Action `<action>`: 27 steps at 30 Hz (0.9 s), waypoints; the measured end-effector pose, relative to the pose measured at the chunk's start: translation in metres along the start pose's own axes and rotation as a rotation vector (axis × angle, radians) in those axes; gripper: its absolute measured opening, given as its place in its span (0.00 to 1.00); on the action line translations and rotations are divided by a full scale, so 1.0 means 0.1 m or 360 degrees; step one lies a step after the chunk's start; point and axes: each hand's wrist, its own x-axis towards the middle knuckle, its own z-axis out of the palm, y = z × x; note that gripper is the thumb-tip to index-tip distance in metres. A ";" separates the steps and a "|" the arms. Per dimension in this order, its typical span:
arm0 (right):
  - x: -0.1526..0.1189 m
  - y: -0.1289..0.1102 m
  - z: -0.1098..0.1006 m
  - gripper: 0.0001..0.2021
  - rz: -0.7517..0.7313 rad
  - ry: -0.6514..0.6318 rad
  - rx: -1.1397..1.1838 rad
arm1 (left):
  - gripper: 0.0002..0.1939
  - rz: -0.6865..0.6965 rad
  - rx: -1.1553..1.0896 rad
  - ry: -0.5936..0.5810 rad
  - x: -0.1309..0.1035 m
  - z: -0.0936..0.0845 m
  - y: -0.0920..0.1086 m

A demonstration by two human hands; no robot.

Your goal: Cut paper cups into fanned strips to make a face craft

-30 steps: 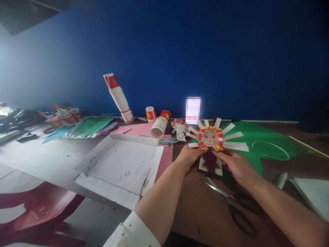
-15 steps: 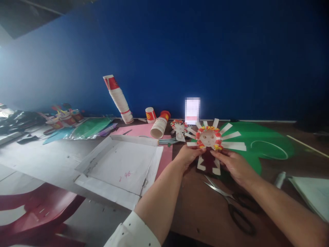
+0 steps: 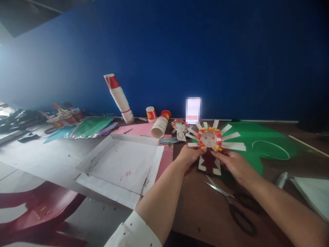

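Both hands hold a paper-cup figure [image 3: 208,140] with white strips fanning out around a red-and-yellow ring and a drawn face. My left hand [image 3: 190,156] pinches its lower left side, and my right hand [image 3: 232,163] grips the lower right. Below the face hangs a dark red body shape [image 3: 210,160] on a whitish backing. Open scissors [image 3: 227,195] with black handles lie on the brown table just beneath. A smaller figure of the same kind [image 3: 180,130] stands behind my left hand. Green sheet material [image 3: 272,137] spreads behind and right of my right hand.
A shallow white box [image 3: 120,164] lies left of my left arm. Behind it are a leaning cup stack [image 3: 119,99], a lying stack [image 3: 159,127] and a single cup [image 3: 151,114]. A white tube [image 3: 282,180] and papers [image 3: 312,190] are at right. A red chair [image 3: 43,209] is lower left.
The view has shifted very slightly, so the things on the table appear a little further right. Both hands keep their hold on the figure.
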 end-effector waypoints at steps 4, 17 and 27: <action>0.02 -0.01 0.01 0.11 0.0014 0.0046 -0.0120 | 0.12 0.0054 0.0153 0.0097 0.04 -0.01 -0.06; 0.02 0.00 0.02 0.10 0.0066 0.0005 -0.0125 | 0.07 0.0032 0.0192 0.0143 0.00 -0.02 -0.02; 0.01 -0.02 0.03 0.13 0.0011 0.0062 -0.0015 | 0.14 -0.0058 -0.0164 -0.0002 -0.09 0.09 0.03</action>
